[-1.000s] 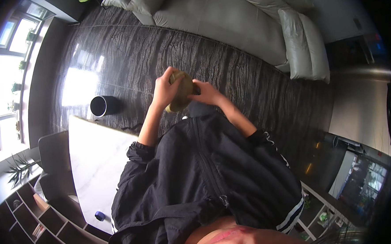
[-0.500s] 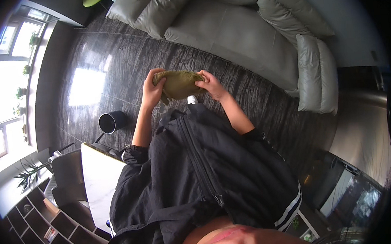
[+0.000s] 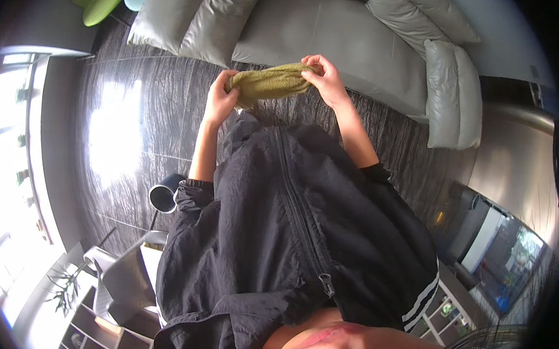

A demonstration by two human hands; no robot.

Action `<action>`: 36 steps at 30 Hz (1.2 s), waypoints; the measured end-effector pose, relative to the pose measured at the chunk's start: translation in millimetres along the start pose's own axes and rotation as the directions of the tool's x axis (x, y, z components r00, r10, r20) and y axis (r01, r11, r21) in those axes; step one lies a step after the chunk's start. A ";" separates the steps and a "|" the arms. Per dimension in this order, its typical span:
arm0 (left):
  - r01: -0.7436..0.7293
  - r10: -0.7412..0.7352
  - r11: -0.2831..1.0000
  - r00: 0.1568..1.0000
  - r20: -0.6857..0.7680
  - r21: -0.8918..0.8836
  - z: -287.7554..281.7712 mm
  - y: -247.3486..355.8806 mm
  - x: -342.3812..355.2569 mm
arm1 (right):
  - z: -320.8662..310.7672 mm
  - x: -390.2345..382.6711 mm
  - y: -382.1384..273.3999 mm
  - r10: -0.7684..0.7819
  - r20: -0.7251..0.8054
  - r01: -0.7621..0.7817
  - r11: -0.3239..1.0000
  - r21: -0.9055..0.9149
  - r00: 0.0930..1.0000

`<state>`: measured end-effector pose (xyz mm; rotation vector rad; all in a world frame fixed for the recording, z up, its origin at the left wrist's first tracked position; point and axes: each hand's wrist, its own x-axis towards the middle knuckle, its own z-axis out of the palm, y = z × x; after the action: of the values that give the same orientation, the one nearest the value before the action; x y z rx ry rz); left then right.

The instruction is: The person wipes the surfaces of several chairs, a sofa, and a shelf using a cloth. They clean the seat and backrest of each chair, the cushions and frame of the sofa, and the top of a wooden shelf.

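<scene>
An olive-green cloth (image 3: 269,83) is stretched horizontally between my two hands, out in front of my black jacket. My left hand (image 3: 221,95) grips its left end with the thumb and fingers closed on it. My right hand (image 3: 326,80) pinches the right end. The cloth looks folded or bunched lengthwise, with a short loose piece hanging near my left hand.
A grey sofa (image 3: 323,39) lies beyond my hands on the dark streaked floor (image 3: 162,105). At lower left are a black bin (image 3: 165,194), a chair (image 3: 123,271), a white table edge, a plant (image 3: 64,287) and shelves (image 3: 96,348). Windows (image 3: 0,100) line the left side.
Both hands have risen away from my body toward the sofa and moved apart, pulling the cloth from a bunch into a long band. My view has shifted, hiding most of the white table.
</scene>
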<state>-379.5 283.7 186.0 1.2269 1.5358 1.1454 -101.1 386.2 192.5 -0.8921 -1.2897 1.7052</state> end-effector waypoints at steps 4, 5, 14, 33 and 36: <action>-0.146 0.146 0.989 0.989 0.013 0.004 -12.6 15.2 61.0 | -9.9 39.7 4.8 0.132 -0.247 -0.128 0.991 0.034 0.960; -0.324 0.332 0.933 0.943 -0.027 0.154 -14.3 17.7 78.1 | -18.9 49.9 9.2 0.170 -0.298 -0.153 0.985 0.079 0.940; -0.298 0.255 0.940 0.936 0.242 0.164 -1.7 62.1 178.0 | -9.8 104.4 60.1 0.102 -0.296 -0.255 0.802 -0.540 0.950; -0.058 0.007 0.969 0.978 0.207 0.241 6.4 157.9 357.4 | -91.2 318.1 46.5 0.085 0.396 0.218 0.721 -0.658 0.914; -0.003 -0.032 0.967 0.991 0.132 0.257 0.9 127.9 393.4 | -144.1 332.5 70.4 0.285 0.143 -0.023 0.510 -0.860 0.948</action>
<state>-417.3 683.8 283.6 1.4310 1.6220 0.8528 -129.3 732.9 68.7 -1.3858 -2.4105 1.2651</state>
